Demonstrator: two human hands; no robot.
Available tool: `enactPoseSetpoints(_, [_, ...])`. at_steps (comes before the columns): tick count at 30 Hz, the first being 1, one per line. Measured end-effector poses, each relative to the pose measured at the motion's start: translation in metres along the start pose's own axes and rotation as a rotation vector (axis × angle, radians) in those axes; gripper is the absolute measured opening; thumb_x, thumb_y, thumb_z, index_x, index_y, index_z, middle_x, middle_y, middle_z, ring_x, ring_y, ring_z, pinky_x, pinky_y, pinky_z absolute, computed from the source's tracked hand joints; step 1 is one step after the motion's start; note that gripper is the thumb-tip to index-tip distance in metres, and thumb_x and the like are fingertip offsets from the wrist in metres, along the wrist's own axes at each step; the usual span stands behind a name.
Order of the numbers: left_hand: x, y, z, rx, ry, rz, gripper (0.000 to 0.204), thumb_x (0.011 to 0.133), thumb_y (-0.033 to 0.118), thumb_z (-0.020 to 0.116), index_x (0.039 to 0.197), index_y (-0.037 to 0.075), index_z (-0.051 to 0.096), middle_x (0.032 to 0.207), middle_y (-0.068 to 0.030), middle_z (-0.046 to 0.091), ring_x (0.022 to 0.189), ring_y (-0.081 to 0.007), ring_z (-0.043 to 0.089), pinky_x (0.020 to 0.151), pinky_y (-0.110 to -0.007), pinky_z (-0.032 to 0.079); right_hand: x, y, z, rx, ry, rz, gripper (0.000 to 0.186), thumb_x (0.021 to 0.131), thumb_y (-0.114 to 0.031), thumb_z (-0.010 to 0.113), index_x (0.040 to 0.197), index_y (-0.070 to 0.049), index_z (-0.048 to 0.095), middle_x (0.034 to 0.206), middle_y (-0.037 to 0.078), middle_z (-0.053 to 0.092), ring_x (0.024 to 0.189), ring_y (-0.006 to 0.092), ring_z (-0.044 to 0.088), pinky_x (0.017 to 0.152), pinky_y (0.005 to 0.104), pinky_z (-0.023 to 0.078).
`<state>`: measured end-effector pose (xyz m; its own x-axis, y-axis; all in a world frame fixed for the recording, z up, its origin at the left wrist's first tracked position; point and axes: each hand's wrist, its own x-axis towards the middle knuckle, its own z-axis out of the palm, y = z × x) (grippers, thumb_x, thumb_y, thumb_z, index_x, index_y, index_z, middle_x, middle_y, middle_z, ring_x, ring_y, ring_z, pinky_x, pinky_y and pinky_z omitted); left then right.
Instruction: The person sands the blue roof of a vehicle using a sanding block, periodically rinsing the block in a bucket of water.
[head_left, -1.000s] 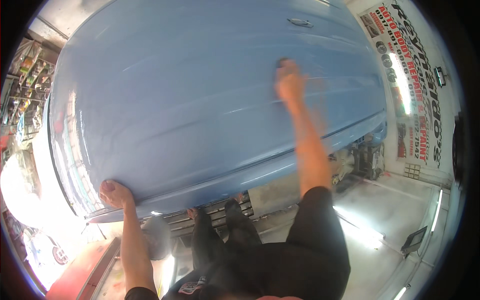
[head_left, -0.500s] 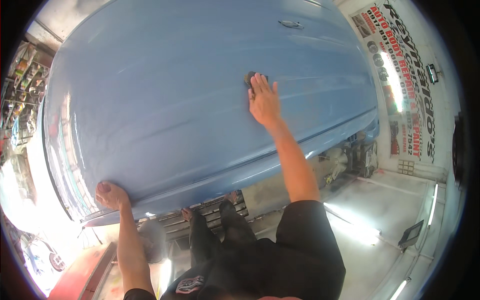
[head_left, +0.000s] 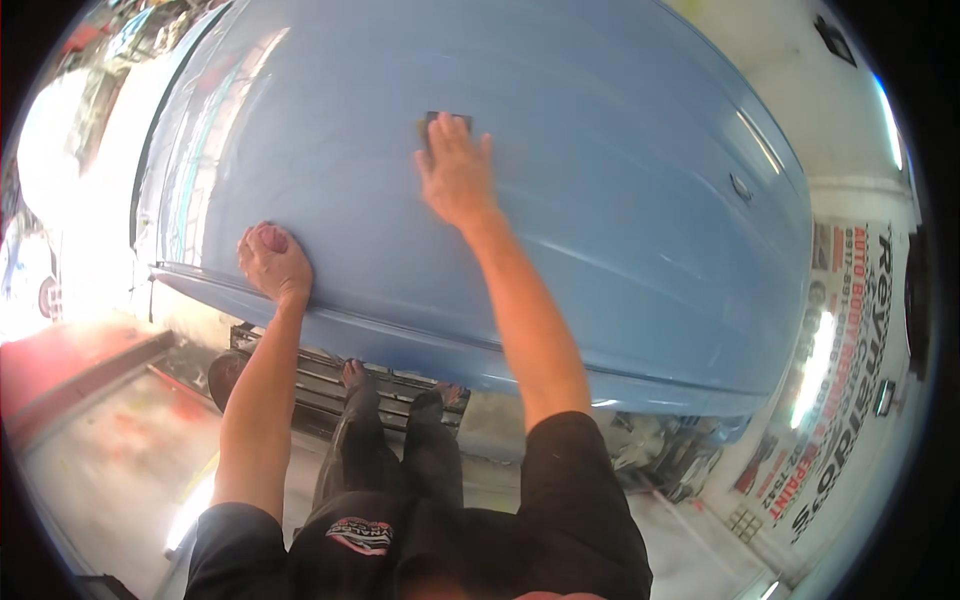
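A glossy blue vehicle panel (head_left: 640,220) fills most of the view, with a small oval chrome fitting (head_left: 741,188) toward the right. My right hand (head_left: 452,170) presses a small dark pad (head_left: 433,121) flat on the upper middle of the panel, its fingers lying over it and mostly hiding it. Near the panel's lower left edge, my left hand (head_left: 268,262) rests on the surface, its fingers around a round reddish-pink object (head_left: 273,239) that I cannot make out clearly.
My bare feet stand on a dark slatted platform (head_left: 300,365) below the panel's edge. Machinery (head_left: 670,450) is under the panel at right, beside a wall banner (head_left: 840,300). A red panel (head_left: 70,365) stands at lower left, with glare and clutter above it.
My right hand has swept leftward across the panel with the dark pad. The view has shifted, so my left hand appears higher, still on the pink object near the edge.
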<state>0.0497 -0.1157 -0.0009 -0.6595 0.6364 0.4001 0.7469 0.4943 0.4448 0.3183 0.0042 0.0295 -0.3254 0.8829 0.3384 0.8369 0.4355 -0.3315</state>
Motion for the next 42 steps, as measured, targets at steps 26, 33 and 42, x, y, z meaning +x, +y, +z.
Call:
enactPoseSetpoints(26, [-0.007,0.018,-0.013,-0.097,-0.104,-0.126,0.031,0.089,0.020,0.072,0.119,0.015,0.067,0.144,-0.0118,0.055,0.146,-0.0401,0.041,0.123,-0.055,0.026,0.017,-0.034,0.005,0.371,-0.157,-0.098,0.037,0.107,-0.022,0.051,0.140,-0.011,0.064,0.149,0.011,0.060,0.144,0.0309,0.050,0.122,0.0516,0.031])
enactPoseSetpoints(33, [-0.006,0.001,-0.017,-0.052,-0.101,-0.144,0.032,0.089,0.020,0.072,0.120,0.015,0.067,0.143,-0.0133,0.056,0.145,-0.0408,0.042,0.122,-0.056,0.027,0.000,-0.005,-0.033,0.138,-0.405,-0.170,0.052,0.105,-0.032,0.055,0.153,-0.013,0.049,0.161,0.015,0.045,0.151,0.0333,0.039,0.121,0.0607,0.026])
enactPoseSetpoints(42, [-0.010,0.010,-0.014,-0.069,-0.107,-0.087,0.033,0.088,0.019,0.072,0.120,0.015,0.068,0.142,-0.0143,0.058,0.143,-0.0408,0.045,0.120,-0.054,0.031,0.057,-0.054,0.072,-0.212,-0.053,0.115,0.048,0.103,-0.035,0.050,0.139,-0.003,0.055,0.147,0.022,0.053,0.143,0.0434,0.041,0.118,0.0742,0.017])
